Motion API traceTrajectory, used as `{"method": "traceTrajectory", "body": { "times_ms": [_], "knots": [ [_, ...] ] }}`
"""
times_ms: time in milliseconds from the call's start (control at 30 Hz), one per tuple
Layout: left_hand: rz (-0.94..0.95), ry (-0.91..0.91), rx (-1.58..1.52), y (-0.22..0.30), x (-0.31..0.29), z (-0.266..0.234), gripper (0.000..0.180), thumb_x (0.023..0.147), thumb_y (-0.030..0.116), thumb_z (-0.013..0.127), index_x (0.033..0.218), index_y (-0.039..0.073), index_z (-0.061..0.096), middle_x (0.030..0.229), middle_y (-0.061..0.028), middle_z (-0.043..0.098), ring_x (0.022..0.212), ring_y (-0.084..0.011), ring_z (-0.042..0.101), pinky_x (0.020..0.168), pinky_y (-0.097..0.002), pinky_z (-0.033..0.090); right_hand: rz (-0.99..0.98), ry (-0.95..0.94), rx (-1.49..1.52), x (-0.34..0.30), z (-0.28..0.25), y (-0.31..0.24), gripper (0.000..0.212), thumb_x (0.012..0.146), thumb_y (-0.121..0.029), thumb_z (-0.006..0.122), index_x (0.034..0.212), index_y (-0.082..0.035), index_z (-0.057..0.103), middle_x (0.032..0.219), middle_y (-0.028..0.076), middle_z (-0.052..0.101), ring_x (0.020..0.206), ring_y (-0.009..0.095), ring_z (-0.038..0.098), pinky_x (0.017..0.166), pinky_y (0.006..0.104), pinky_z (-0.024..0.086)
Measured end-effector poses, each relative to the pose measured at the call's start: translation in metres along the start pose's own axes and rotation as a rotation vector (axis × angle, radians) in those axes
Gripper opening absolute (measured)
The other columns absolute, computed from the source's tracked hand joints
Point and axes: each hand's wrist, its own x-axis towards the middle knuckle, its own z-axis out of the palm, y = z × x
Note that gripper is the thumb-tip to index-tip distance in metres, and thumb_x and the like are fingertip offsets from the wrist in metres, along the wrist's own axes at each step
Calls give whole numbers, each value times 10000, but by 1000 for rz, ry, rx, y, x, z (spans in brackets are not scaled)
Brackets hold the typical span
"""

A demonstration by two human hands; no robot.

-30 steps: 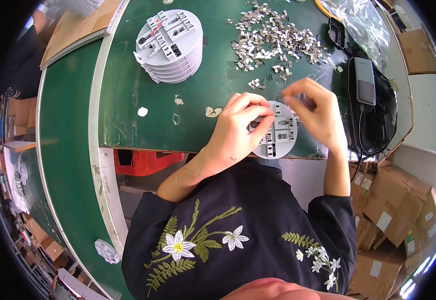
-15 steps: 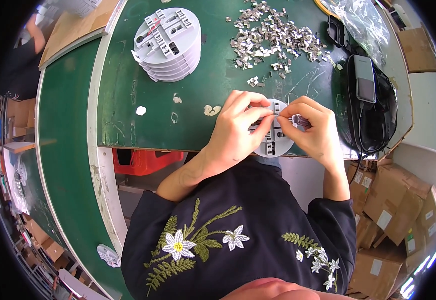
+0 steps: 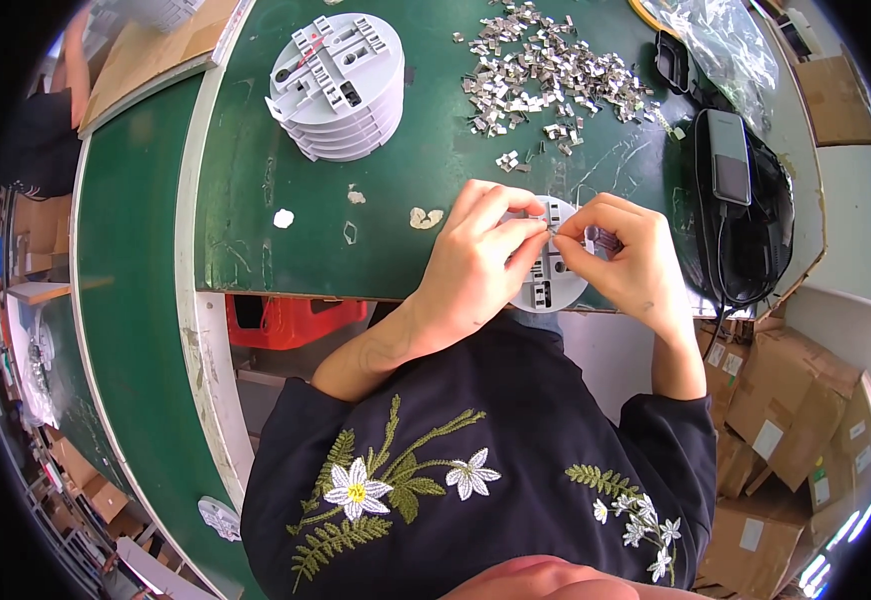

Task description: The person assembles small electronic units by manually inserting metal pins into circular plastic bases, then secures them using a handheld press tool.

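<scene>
"Grey disc (image 3: 564,288) under that pinch?"
"Yes: left hand (image 3: 481,240) and right hand (image 3: 628,255) pinch narrowly; on what, I can't tell."
"Finished?"
"Seemingly not: loose metal clips (image 3: 556,72) at twelve o'clock; stacked discs (image 3: 341,112) at ten, done or waiting unclear."

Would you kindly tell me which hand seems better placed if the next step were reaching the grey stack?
Probably the left hand: it is nearer the grey stack, while the right hand is over the right side of the grey disc.

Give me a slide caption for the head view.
Left hand and right hand close together over a gray disc, metal pieces beyond.
</scene>
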Motion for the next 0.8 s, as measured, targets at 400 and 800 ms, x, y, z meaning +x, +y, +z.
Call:
{"method": "traceTrajectory", "body": {
  "times_ms": [400,800],
  "knots": [
    [125,18,215,6,-3,5,122,755,-39,707,866,-8,667,1091,-61,616,945,-238,536,783,-300,489,154,3,2,2,1,-11,60,742,-55,727,746,-2,701,597,-5,575,540,67,396,492,205,317],
    [79,-7,135,6,-3,4,114,783,-22,712,891,-11,679,1122,-71,615,949,-236,528,802,-305,484,411,-164,356,15,-8,4,69,774,-51,719,802,12,716,591,-11,582,541,52,420,480,197,307]
  ]
}}
